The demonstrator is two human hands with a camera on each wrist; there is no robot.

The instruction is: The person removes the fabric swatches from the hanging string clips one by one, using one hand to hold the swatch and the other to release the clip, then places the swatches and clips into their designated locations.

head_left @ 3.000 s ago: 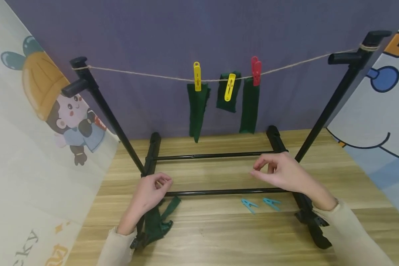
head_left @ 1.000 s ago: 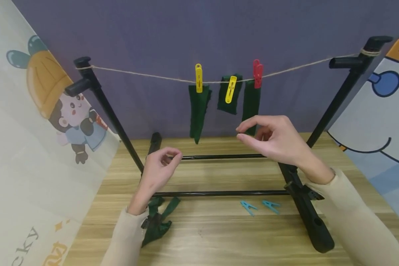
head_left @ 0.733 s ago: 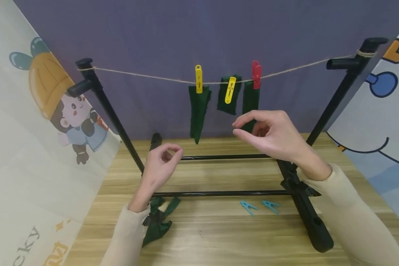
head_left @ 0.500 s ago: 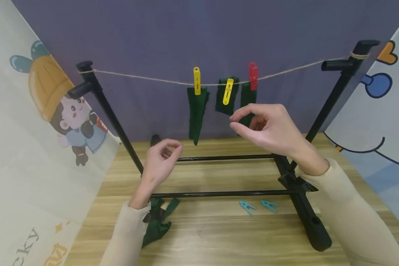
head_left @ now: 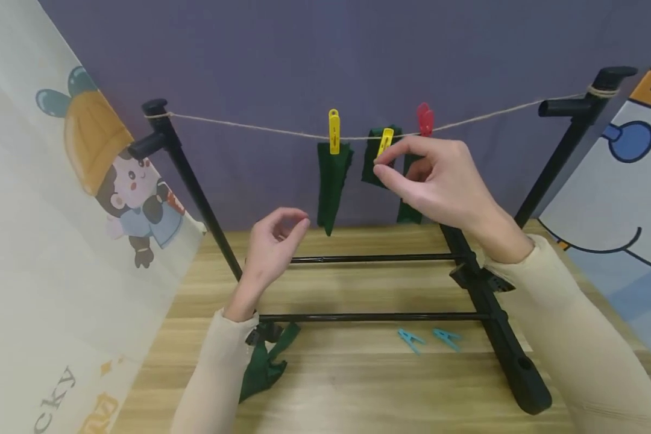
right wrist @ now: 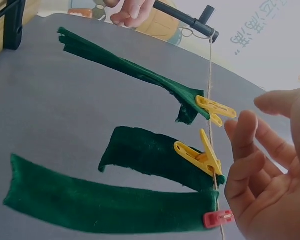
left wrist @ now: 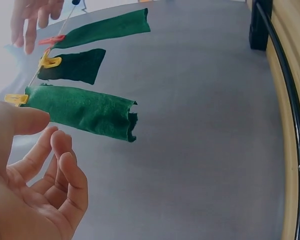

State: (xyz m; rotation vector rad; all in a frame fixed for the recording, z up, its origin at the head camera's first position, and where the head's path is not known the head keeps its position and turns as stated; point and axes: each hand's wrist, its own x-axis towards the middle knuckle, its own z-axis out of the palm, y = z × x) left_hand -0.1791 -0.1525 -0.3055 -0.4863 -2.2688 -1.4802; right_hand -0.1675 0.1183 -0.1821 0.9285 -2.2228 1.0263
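A string line [head_left: 249, 126] carries three dark green cloth strips. The left strip [head_left: 332, 187] hangs from a yellow clothespin [head_left: 334, 131]. In the middle, a shorter strip [right wrist: 140, 155] is held by another yellow clothespin [right wrist: 192, 156], set at a slant. A red clothespin [head_left: 425, 119] holds the right strip [right wrist: 105, 205]. My right hand [head_left: 447, 184], fingers loosely bent and holding nothing, is near the middle clothespin and partly covers it in the head view; the right wrist view shows a gap. My left hand [head_left: 276, 244] hovers bare, lower and left of the left strip.
Two blue clothespins [head_left: 410, 340] lie on the wooden table [head_left: 358, 386]. Crumpled green cloth [head_left: 263, 367] lies by the rack's left foot, partly behind my left sleeve. Black posts [head_left: 195, 187] hold the line, with low crossbars [head_left: 369, 317] between the feet.
Both hands have risen from low over the table. The right one has come up and leftward to the middle clothespin; the left one has risen less. The hung cloths stay in place.
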